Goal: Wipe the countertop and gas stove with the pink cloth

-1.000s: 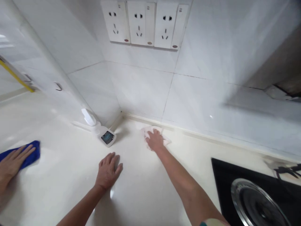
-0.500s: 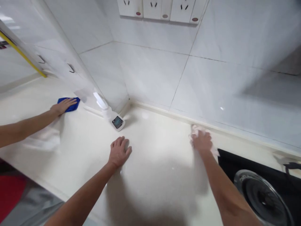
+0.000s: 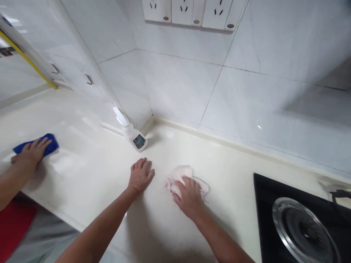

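Observation:
My left hand [image 3: 140,176] rests on the pale countertop [image 3: 115,204] with its fingers a little apart, holding nothing. A white spray bottle [image 3: 131,133] with a dark label stands just beyond it, near the wall corner. To the right, my right hand [image 3: 189,195] presses a pale pink cloth [image 3: 182,171] against the counter, its fingers curled over it. The cloth spreads out crumpled on both sides of the fingers.
A black gas stove [image 3: 265,204] with a round metal burner lies at the right. At the left, a co-worker's hand [image 3: 34,151] holds a blue cloth [image 3: 52,144] on the counter. Wall sockets [image 3: 186,12] hang above; a yellow pipe [image 3: 30,62] runs at far left.
My right hand has moved left with the pink cloth, from near the wall by the stove to mid-counter. My left hand stays put. The co-worker's hand has moved left with the blue cloth.

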{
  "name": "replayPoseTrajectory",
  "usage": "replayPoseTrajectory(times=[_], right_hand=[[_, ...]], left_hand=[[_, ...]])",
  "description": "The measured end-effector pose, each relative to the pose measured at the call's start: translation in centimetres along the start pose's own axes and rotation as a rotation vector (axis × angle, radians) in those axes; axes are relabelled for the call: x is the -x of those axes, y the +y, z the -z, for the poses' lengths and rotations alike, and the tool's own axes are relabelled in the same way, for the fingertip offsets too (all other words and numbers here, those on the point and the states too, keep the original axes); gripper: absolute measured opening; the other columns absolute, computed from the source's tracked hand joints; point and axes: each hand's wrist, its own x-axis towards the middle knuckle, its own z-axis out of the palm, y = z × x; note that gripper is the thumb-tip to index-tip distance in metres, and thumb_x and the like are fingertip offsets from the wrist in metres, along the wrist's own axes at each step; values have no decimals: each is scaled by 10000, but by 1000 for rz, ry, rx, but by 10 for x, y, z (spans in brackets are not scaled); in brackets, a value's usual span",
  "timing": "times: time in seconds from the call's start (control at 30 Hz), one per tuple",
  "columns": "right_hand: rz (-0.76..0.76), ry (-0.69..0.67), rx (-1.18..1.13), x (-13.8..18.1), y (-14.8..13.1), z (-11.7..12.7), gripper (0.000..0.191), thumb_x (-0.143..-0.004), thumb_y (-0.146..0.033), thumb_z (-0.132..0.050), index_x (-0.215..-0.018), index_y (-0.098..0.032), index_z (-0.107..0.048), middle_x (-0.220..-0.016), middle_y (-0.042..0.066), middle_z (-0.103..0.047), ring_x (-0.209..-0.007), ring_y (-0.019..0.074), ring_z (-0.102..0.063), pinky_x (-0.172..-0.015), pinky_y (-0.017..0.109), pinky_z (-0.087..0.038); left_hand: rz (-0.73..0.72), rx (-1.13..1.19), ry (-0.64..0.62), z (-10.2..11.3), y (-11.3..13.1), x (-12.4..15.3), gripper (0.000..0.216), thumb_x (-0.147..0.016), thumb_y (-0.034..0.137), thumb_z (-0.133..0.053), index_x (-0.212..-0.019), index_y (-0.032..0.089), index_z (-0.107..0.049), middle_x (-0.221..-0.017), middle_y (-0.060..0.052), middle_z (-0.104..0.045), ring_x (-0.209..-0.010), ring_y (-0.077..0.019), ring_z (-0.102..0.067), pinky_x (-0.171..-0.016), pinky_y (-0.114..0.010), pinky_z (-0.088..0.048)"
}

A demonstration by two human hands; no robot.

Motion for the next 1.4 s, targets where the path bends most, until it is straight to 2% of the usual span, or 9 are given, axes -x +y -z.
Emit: replayPoseTrajectory(times=[0.1, 0.23, 0.37, 0.73, 0.87, 1.0, 1.17, 1.27, 1.4], right_hand=[[-271, 42, 104, 36, 74, 3, 507, -966, -516, -553, -1433, -341, -647, -1504, 143, -552, -1349, 391, -496, -1087, 539, -408], [-720, 163, 262, 33, 182, 26, 649, -968, -598, -469, -1553, -324, -533, -1531, 214, -501, -1393, 448, -460, -1043, 599, -401], [-930, 242, 254, -14, 214, 41, 698, -976, -674, -392, -1554, -309, -531, -1484, 263, -490, -1277, 487, -505, -972, 620, -396], [-428, 106, 177, -243, 12, 28, 619, -1033, -534, -426, -1584, -254, -463, -1542, 219, -433, -1328, 376, -433, -1072, 543, -316], [-235, 48, 149, -283, -42, 25, 597, -1028, -534, -494, -1585, -321, -464, -1556, 192, -426, -1345, 367, -425, -1080, 536, -314], [-101, 4, 123, -248, -69, 19, 588, -1026, -529, -522, -1592, -384, -457, -1628, 160, -376, -1396, 371, -393, -1085, 551, -325], [-14, 40, 110, -121, -76, -6, 590, -984, -511, -608, -1556, -400, -513, -1656, 143, -381, -1381, 382, -436, -1068, 555, -351], [-57, 70, 126, -50, -55, -17, 572, -963, -510, -641, -1517, -393, -562, -1651, 135, -409, -1350, 379, -469, -1059, 549, -367], [-359, 104, 231, 4, 19, -5, 581, -976, -504, -620, -1532, -344, -562, -1641, 160, -420, -1337, 380, -486, -1063, 545, -366]], left_hand=[[-4, -11, -6, 0, 1, 0, 473, -991, 462, -481, -1341, 180, -628, -1493, -207, -569, -1444, -381, -447, -1163, -579, -365], [-20, -15, 18, -2, 3, 2, 449, -991, 427, -486, -1334, 174, -630, -1491, -210, -565, -1447, -382, -441, -1167, -571, -357], [-27, -6, 40, -5, 4, 4, 412, -988, 402, -505, -1328, 209, -634, -1490, -183, -565, -1445, -373, -438, -1171, -566, -348], [-52, 20, 76, -19, -1, 13, 402, -991, 370, -525, -1355, 222, -611, -1504, -187, -551, -1445, -387, -432, -1156, -609, -339], [-66, 56, 78, -21, -4, 16, 414, -1010, 355, -497, -1378, 193, -595, -1511, -208, -542, -1454, -393, -425, -1158, -614, -340], [-62, 145, 115, -17, -7, 16, 411, -1027, 334, -461, -1404, 203, -561, -1530, -199, -524, -1470, -369, -414, -1166, -608, -357], [-66, 235, 156, -12, -13, 14, 372, -1030, 343, -460, -1361, 210, -567, -1514, -202, -527, -1495, -366, -403, -1167, -614, -384], [-45, 242, 141, -9, -15, 12, 358, -1037, 357, -453, -1352, 233, -568, -1479, -175, -556, -1467, -332, -439, -1173, -586, -395], [-40, 229, 116, -7, -15, 6, 369, -1029, 392, -460, -1333, 222, -585, -1412, -169, -588, -1385, -325, -495, -1158, -555, -396]])
